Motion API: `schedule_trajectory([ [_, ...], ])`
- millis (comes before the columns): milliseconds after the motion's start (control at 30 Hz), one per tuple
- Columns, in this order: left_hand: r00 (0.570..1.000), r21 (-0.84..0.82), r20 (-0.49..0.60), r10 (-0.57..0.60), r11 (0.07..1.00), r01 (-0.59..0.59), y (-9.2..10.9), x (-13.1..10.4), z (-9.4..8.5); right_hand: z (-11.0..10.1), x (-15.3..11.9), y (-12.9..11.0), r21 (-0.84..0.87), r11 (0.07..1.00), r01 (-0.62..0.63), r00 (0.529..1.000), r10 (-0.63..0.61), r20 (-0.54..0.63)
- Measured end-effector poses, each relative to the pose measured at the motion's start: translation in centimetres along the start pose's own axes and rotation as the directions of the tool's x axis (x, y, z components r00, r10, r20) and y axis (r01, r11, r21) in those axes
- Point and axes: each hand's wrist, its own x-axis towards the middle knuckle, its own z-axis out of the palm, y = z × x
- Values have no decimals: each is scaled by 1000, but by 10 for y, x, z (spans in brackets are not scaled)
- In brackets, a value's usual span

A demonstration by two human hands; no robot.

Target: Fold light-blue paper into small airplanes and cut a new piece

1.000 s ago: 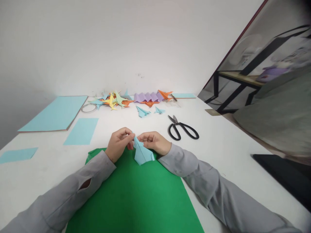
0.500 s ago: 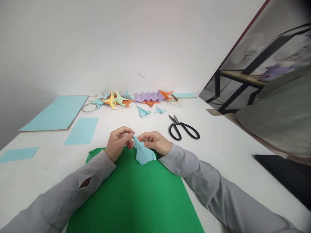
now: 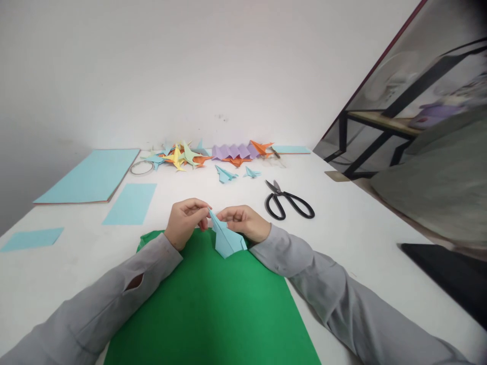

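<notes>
A light-blue folded paper plane [image 3: 229,241] is held between my two hands above a green sheet [image 3: 213,309]. Its narrow nose points up and to the left, and its broad tail faces me. My left hand [image 3: 186,221] pinches the tip of the nose between thumb and fingers. On the far right edge of the plane, my right hand [image 3: 245,222] grips the paper, its fingers curled and partly hidden behind it. Two smaller blue paper planes, one at the left [image 3: 225,174] and a tinier one [image 3: 251,172], lie beyond my hands.
Black-handled scissors [image 3: 283,199] lie right of my hands, blades spread. Blue sheets lie left: a large stack [image 3: 89,175], a rectangle [image 3: 130,204] and a smaller piece [image 3: 32,239]. Coloured folded planes [image 3: 178,156] and purple pleated paper [image 3: 232,151] line the wall. A black flat object [image 3: 441,274] sits right.
The whole view has shifted slightly, so things appear a little further right. Both hands keep the same hold on the paper plane, which looks nearly unchanged.
</notes>
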Motion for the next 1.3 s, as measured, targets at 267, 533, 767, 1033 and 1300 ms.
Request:
schedule_trajectory([
  [267, 1000, -94, 1, -25, 995, 25, -3, 2, -1, 0, 0, 1, 6, 1000, -3, 1000, 3, -5],
  [533, 998, -137, -3, -56, 989, 55, -1, 3, -3, 0, -2, 0, 2, 1000, -1, 1000, 1, 8],
  [767, 996, -168, 17, -85, 982, 87, 0, 5, -2, -1, -3, -1, 17, 1000, -21, 1000, 20, 15],
  [1033, 995, -191, 52, -89, 977, 97, -1, 3, -3, -3, -2, 1, 30, 999, -16, 1000, 15, 20],
  [1300, 997, -158, 53, -64, 985, 72, -3, 3, -2, -4, -2, 0, 24, 1000, -18, 999, 18, 33],
])
